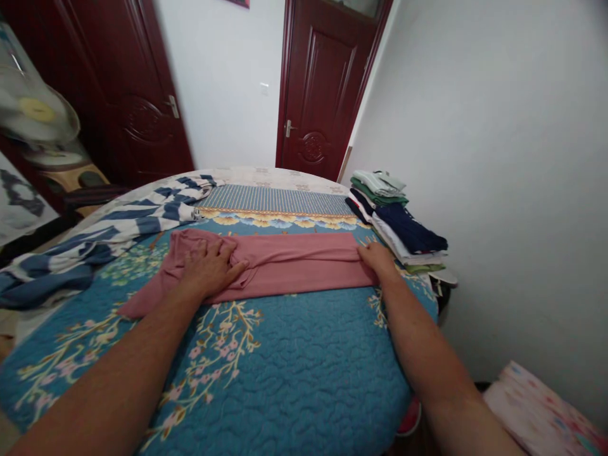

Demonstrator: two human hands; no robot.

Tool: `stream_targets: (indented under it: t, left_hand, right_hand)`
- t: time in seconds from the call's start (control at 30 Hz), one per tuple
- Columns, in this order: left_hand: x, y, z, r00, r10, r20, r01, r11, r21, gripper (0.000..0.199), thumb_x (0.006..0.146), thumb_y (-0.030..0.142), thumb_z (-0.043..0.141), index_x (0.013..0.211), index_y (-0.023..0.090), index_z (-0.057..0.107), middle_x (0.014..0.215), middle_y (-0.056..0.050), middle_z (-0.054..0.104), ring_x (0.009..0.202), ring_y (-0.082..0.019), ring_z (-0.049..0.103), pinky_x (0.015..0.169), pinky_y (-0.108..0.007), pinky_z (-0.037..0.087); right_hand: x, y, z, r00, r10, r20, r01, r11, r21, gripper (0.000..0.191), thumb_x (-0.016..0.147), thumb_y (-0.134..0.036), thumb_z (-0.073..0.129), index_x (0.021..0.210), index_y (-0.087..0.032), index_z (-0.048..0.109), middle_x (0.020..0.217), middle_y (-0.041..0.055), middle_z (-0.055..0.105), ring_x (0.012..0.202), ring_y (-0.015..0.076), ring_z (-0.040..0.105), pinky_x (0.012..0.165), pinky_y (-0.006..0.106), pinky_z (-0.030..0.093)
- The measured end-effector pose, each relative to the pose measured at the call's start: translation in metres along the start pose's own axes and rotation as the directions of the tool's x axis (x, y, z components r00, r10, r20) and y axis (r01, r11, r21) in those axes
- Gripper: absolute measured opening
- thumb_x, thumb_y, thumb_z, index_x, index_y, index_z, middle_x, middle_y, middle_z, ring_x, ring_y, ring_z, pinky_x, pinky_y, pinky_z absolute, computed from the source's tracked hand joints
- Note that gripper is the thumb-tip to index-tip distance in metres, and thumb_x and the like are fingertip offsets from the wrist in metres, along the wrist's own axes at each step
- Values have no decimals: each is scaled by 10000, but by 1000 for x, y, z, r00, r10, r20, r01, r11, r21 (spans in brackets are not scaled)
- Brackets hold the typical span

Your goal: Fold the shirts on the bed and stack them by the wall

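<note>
A pink garment [304, 244], folded into a long strip, lies crosswise on the blue floral quilted cover [304, 354]. Its left end is bunched and loose, with a corner trailing toward the front left; whether it is a shirt or something else cannot be told. My left hand [209, 266] rests flat on the bunched part, fingers spread. At the strip's right end, my right hand [376, 258] grips the edge between thumb and fingers; some fingertips are hidden.
Folded clothes [399, 215] are stacked at the right edge, close to the white wall [498, 158]. A blue-and-white striped garment [142, 221] sprawls along the left side. An electric fan [38, 111] stands farther left. Two dark red doors [327, 82] are behind.
</note>
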State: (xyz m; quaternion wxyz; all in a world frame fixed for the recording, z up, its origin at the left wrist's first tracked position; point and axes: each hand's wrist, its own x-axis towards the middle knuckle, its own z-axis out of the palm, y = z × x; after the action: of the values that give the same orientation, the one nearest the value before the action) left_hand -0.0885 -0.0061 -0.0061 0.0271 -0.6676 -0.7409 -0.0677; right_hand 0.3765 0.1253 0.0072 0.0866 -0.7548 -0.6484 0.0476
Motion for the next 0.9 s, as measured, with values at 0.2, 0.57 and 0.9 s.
stream_targets:
  t: [0.2,0.57,0.9]
  left_hand:
    - [2,-1,2,1000,-8,1,8,1000,-19,796,995,725,372,1618,249,509,1730,-176,411,1597,-536,279,1233,-758,230]
    - [5,-6,7,1000,4,-1,-4,1000,-7,831,989,739,352,1633,235,496,1725,-185,414,1592,-538,278,1232,-763,225]
    - [4,-6,7,1000,11,-6,-11,1000,-4,827,998,737,342,1632,229,497,1717,-185,425,1592,-529,283,1235,-754,229]
  right_hand:
    - [3,5,2,999,-47,8,47,997,54,533,1009,-472,505,1151,-77,833,1147,259,792,1090,367,748,921,389,551]
    - [9,1,3,999,-32,14,30,987,159,554,1028,-475,450,1084,-99,852,1053,227,795,1090,348,735,921,378,533]
    - [4,-7,-1,988,-142,-54,150,969,196,433,986,-422,496,992,-133,818,1044,145,799,981,271,693,855,318,506]
